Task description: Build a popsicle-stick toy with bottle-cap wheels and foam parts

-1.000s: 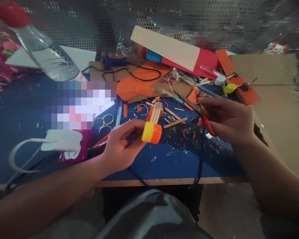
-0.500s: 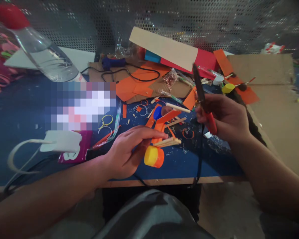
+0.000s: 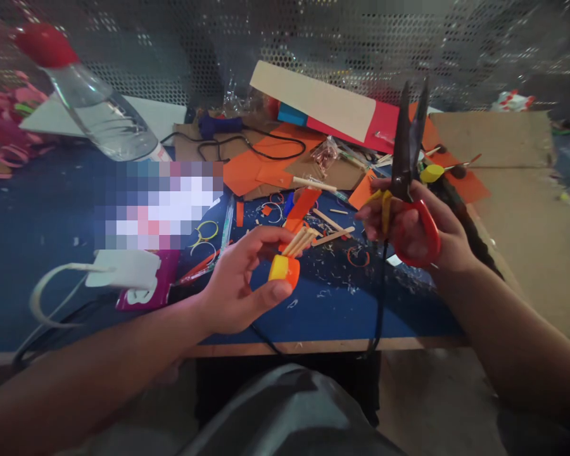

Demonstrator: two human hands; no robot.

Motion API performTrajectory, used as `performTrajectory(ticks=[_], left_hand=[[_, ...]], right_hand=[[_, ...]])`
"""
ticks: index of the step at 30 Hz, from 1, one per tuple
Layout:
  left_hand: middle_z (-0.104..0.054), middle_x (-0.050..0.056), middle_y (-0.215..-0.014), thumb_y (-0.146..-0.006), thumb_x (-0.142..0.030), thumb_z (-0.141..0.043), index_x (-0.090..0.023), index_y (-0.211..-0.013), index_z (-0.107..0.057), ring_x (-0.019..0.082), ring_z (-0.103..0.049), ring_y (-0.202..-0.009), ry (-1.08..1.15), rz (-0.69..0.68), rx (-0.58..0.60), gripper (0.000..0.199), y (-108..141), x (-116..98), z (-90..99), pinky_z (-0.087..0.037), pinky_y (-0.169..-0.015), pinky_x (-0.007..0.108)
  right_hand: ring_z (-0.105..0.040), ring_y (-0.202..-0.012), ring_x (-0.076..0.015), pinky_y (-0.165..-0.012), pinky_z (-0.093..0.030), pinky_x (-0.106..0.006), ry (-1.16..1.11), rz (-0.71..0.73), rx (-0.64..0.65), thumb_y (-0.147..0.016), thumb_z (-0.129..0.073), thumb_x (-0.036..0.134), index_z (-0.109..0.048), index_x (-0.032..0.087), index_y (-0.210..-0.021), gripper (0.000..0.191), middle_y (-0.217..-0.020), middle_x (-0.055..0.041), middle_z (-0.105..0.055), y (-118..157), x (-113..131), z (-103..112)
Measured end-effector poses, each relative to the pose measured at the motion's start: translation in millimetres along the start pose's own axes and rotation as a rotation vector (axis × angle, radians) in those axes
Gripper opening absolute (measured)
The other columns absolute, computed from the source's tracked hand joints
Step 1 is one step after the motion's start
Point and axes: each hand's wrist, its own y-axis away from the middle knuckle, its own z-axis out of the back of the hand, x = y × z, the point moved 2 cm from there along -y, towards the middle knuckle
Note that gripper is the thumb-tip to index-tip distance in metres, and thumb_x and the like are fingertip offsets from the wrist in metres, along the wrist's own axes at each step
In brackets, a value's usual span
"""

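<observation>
A: What is the left hand (image 3: 237, 288) holding?
B: A little craft piece (image 3: 304, 206). The thumb and fingers are closed on it.
A: What does it look like?
B: It has a fat round end (image 3: 284, 272), yellow on one side and orange on the other. Pale sticks (image 3: 300, 242) poke up in a bunch beside it. A flat orange strip goes up and away, and there's a bit of blue near the far end. The fingers hide some of it.
A: Where is it?
B: Over the blue table (image 3: 332, 316), near the front edge, in front of the person.
A: And the right hand (image 3: 439, 231)?
B: It grips the scissors (image 3: 408, 152). They have red and yellow handles. The dark blades point up, a bit apart.
A: What's behind?
B: Orange paper (image 3: 247, 168) and a see-through bottle (image 3: 109, 120) with a red cap, leaning.
</observation>
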Motion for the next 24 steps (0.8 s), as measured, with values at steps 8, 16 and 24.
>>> performTrajectory(ticks=[8,16,24], left_hand=[[-0.082,0.008,-0.124,-0.096,-0.02,-0.084,-0.026,-0.131,-0.056,0.017,-0.083,-0.1,0.078,0.06,-0.16,0.045,-5,4,-4.0,-0.069,-0.09,0.028],[-0.084,0.002,-0.118,-0.09,-0.019,-0.092,-0.032,-0.146,-0.042,0.016,-0.085,-0.098,0.249,0.202,-0.295,0.076,-11,2,-2.0,-0.07,-0.089,0.025],[-0.074,0.002,-0.127,-0.088,-0.017,-0.093,-0.031,-0.14,-0.052,0.016,-0.083,-0.1,0.186,0.201,-0.294,0.068,-9,0,-1.9,-0.071,-0.083,0.022]], right_hand=[[-0.072,-0.089,-0.0188,-0.077,-0.06,-0.032,-0.024,-0.121,0.219,-0.104,-0.063,0.062,-0.06,0.025,-0.149,0.058,-0.124,-0.0146,-0.075,16,0,-5],[-0.075,-0.08,-0.0172,-0.071,-0.062,-0.026,0.374,-0.095,0.412,-0.096,-0.082,0.043,-0.068,0.022,-0.145,0.056,-0.103,-0.0082,-0.081,21,16,-29],[-0.07,-0.066,-0.0138,-0.058,-0.055,-0.023,0.664,0.029,0.283,-0.097,-0.08,0.038,-0.069,0.021,-0.14,0.048,-0.091,-0.0035,-0.081,20,12,-41]])
